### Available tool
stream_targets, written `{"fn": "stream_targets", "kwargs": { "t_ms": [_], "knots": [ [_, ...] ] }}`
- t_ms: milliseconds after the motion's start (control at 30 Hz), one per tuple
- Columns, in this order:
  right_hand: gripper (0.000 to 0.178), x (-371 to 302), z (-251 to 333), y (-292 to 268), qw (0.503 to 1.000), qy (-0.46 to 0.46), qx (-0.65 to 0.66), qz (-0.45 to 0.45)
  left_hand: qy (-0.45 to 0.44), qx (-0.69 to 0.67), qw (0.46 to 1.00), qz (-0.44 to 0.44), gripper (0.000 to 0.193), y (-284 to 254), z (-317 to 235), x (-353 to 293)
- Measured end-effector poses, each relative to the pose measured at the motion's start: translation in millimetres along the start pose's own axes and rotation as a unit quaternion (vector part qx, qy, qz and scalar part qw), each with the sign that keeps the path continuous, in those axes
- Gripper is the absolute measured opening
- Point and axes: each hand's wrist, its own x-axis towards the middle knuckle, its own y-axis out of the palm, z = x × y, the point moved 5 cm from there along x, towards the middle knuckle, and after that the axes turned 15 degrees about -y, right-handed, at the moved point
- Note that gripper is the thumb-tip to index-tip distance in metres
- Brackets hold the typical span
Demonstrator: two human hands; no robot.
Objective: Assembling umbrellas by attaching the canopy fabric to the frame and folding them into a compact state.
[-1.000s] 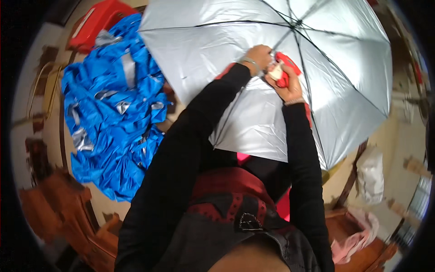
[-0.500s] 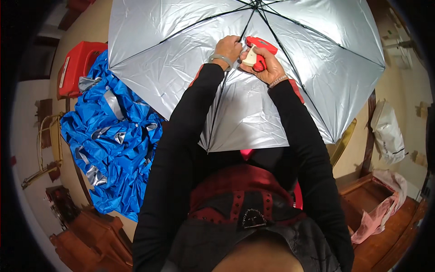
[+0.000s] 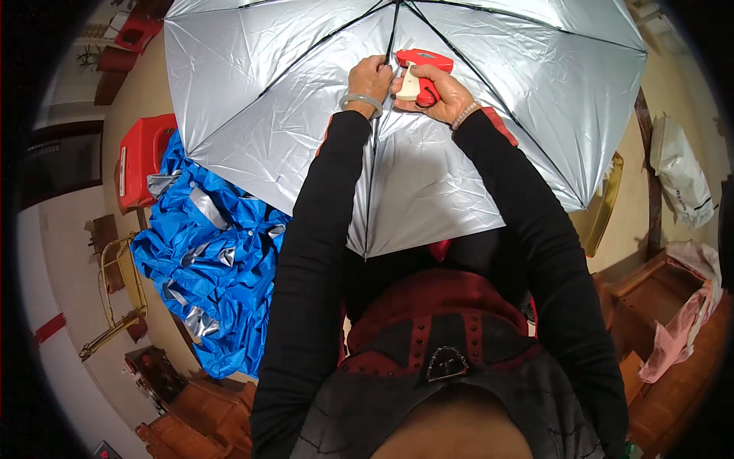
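Observation:
An opened umbrella spreads its silver inner side toward me, with dark ribs running across it. My left hand is closed at one of these ribs, fingers pinched on the rib and the cloth beside it. Just to its right, my right hand is wrapped round a red hand tool with a cream trigger-like lever. The tool's front end lies close to the rib near my left fingertips; whether it touches is too small to tell.
A crumpled heap of blue and silver cloth lies at left, below a red plastic stool. At right are a white sack and brown wooden furniture draped with pink cloth. A gold metal frame stands far left.
The view has turned and shifted a little, so the umbrella and surroundings sit differently. Both hands keep their places at the rib, the right still holding the red tool.

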Motion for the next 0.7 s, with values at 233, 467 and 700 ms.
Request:
{"fn": "stream_targets", "kwargs": {
  "t_ms": [233, 467, 700],
  "knots": [
    [0.028, 0.1, -3.8, 0.6, 1.000, 0.005, 0.002, -0.016, 0.022, 0.007, 0.999, -0.023, 0.028, -2.5, 2.8, 0.0],
    [0.028, -0.7, -2.7, 1.9, 1.000, 0.002, 0.010, -0.008, 0.010, -0.004, 1.000, -0.012, 0.026, -2.3, 0.2, -1.6],
    [0.026, -0.7, -3.3, 2.4, 1.000, 0.003, 0.015, -0.006, 0.013, -0.005, 1.000, -0.014, 0.025, -4.7, -0.9, -3.3]
  ]
}}
